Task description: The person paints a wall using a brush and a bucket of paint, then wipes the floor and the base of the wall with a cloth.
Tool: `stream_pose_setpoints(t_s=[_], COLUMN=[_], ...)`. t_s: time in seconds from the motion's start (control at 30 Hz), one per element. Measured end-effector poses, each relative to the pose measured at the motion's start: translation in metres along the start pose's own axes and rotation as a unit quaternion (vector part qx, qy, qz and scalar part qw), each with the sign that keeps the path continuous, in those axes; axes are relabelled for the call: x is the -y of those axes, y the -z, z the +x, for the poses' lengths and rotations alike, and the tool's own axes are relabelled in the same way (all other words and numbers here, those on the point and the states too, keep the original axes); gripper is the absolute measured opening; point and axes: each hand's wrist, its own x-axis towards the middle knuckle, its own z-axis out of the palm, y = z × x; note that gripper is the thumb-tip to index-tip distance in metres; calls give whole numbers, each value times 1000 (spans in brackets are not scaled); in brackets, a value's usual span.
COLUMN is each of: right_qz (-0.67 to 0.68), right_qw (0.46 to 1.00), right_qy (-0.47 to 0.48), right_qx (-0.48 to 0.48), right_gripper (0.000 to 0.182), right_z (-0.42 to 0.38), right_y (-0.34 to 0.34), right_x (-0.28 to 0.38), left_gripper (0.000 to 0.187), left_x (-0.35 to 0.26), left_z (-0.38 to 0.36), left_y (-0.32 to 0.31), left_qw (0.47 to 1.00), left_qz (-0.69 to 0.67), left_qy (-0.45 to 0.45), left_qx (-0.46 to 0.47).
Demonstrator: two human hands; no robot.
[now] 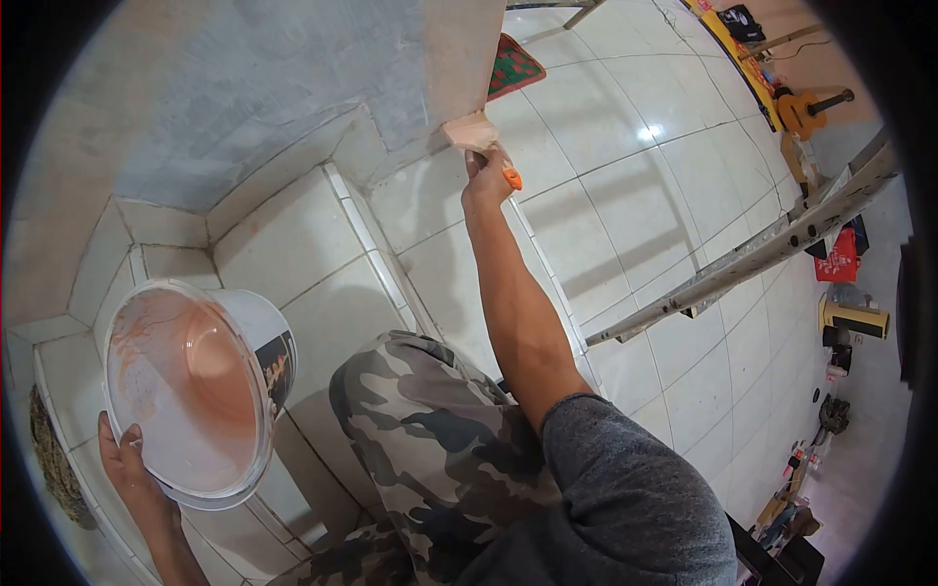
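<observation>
My right hand [487, 176] is closed round a paint brush with an orange handle tip [513, 179]. The wide bristles [470, 131], coated in peach paint, touch the lower end of the wall edge [461, 59] near the floor tiles. At the lower left my left hand [132, 467] grips the rim of a white bucket [269, 327], thumb over the edge and fingers outside. The bucket is tilted towards me, with peach paint [220, 366] inside and smeared on its wall. The wall beside the brush is grey and patchy [283, 88].
Tiled steps [293, 234] lie between bucket and brush. A ladder [762, 249] crosses the right side. A red and green mat [515, 68] lies beyond the wall edge. Farther off are a guitar [801, 115], a red bag [838, 259] and several small items along the far wall.
</observation>
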Motion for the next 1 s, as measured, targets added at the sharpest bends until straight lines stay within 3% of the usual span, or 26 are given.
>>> stream_pose_setpoints(t_s=[0.77,1.0], right_qz=[-41,-78], right_qw=[996,996], right_qy=[-57,-22], right_qx=[46,47], right_gripper=[27,23], right_z=[-38,-55], right_y=[7,-3], right_x=[-15,-18], left_gripper=[61,57], left_x=[-3,-3], left_z=[-3,-2], left_y=[-4,-7], left_qw=[1000,999], left_qz=[29,29], left_qy=[-7,-16], left_qx=[-9,2])
